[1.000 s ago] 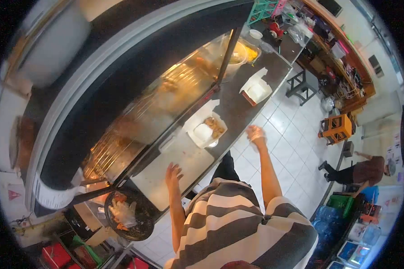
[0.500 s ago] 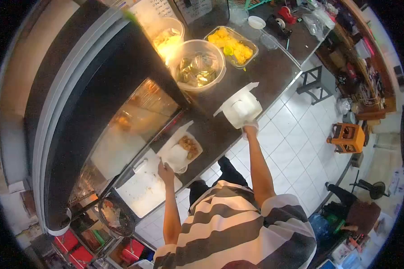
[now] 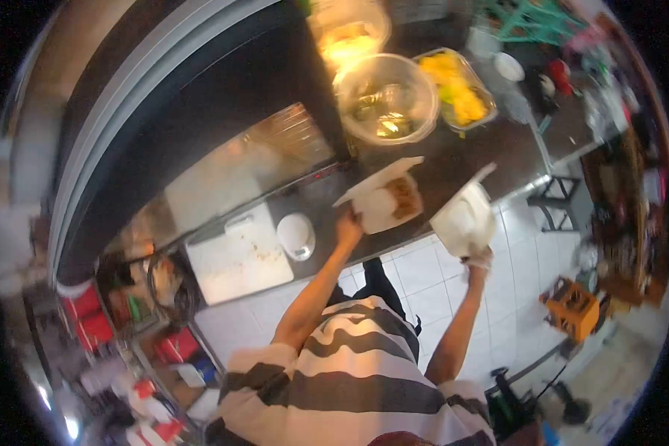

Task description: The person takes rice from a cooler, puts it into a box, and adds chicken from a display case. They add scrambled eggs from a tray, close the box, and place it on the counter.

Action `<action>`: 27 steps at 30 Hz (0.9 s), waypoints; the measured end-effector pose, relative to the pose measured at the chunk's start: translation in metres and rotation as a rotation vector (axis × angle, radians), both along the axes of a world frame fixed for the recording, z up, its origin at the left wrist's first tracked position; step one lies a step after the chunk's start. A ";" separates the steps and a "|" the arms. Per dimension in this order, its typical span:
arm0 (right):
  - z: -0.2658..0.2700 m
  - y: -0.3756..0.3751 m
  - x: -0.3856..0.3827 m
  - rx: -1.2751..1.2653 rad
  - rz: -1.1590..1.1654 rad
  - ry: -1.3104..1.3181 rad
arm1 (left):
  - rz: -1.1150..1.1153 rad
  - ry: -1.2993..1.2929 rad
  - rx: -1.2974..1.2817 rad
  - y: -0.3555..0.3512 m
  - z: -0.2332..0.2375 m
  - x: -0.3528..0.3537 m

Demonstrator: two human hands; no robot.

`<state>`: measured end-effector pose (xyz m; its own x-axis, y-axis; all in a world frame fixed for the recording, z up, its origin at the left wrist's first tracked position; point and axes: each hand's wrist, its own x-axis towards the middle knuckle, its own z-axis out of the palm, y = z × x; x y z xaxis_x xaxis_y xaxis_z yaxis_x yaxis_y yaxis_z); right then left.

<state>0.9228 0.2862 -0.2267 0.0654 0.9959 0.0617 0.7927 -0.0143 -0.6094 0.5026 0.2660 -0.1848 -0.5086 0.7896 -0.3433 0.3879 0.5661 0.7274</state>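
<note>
My left hand (image 3: pixel 347 226) grips the near edge of an open white foam food box (image 3: pixel 383 201) that holds rice and brown fried pieces, lifted just above the dark counter (image 3: pixel 453 160). My right hand (image 3: pixel 478 258), in a thin clear glove, holds a second open white foam box (image 3: pixel 462 216) off the counter's front edge, over the tiled floor. Both lids stand open. A small white bowl-shaped lid (image 3: pixel 296 235) lies on the counter to the left of my left hand.
A white cutting board (image 3: pixel 238 256) lies at the counter's left. Behind the boxes stand a clear bowl (image 3: pixel 386 100), a tray of yellow food (image 3: pixel 457 89) and a lit tub (image 3: pixel 347 33). A glass warming cabinet (image 3: pixel 230 167) fills the left. An orange stool (image 3: pixel 572 308) stands on the floor.
Both hands have lifted their boxes and carried them rightward along the counter; the left box has left the spot beside the cutting board. The view has swung right.
</note>
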 end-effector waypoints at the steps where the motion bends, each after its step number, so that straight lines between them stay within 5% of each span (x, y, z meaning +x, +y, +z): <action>1: 0.020 -0.007 0.002 -0.094 -0.053 0.153 | 0.010 -0.107 0.101 0.001 -0.010 0.001; 2: 0.057 -0.009 -0.012 -0.137 -0.047 0.195 | -0.001 -0.055 0.252 -0.002 -0.031 0.003; 3: 0.097 -0.010 -0.028 -0.180 -0.042 0.237 | 0.107 -0.270 0.180 -0.004 -0.020 0.005; 5: 0.164 -0.018 -0.079 -0.520 -0.169 0.627 | 0.231 -0.484 0.123 -0.017 0.007 -0.004; 8: 0.181 -0.043 -0.144 -0.658 0.000 0.567 | 0.210 -0.590 0.133 -0.079 0.011 -0.038; 9: 0.125 -0.060 -0.147 -0.660 0.063 0.422 | 0.186 -0.591 0.110 -0.106 -0.004 -0.056; 11: 0.173 -0.073 -0.230 -0.852 0.033 0.789 | 0.213 -0.518 0.126 -0.160 -0.002 -0.095; 12: 0.134 -0.091 -0.252 -0.775 0.076 0.842 | 0.321 -0.554 0.069 -0.184 0.002 -0.114; 14: 0.145 -0.104 -0.322 -0.835 0.057 0.907 | 0.477 -0.729 0.096 -0.238 0.016 -0.157; 16: 0.100 -0.132 -0.378 -0.683 0.030 1.061 | 0.543 -0.622 0.066 -0.280 0.039 -0.188; 17: 0.029 -0.145 -0.392 -0.588 0.134 0.675 | 0.553 -0.620 0.094 -0.307 0.038 -0.206; 18: 0.023 -0.152 -0.418 -0.466 0.122 0.625 | 0.579 -0.568 0.047 -0.325 0.043 -0.220; 20: 0.061 -0.147 -0.466 -0.705 -0.145 0.591 | 0.585 -0.529 0.010 -0.360 0.048 -0.247; 23: -0.083 -0.173 -0.482 0.015 0.196 -0.075 | 0.659 -0.589 0.089 -0.414 0.043 -0.284; 26: -0.050 -0.176 -0.502 -0.285 0.374 -0.507 | 0.753 -0.594 0.112 -0.461 0.045 -0.308; 27: -0.079 -0.180 -0.498 -0.250 0.241 -0.123 | 0.790 -0.584 0.118 -0.475 0.045 -0.315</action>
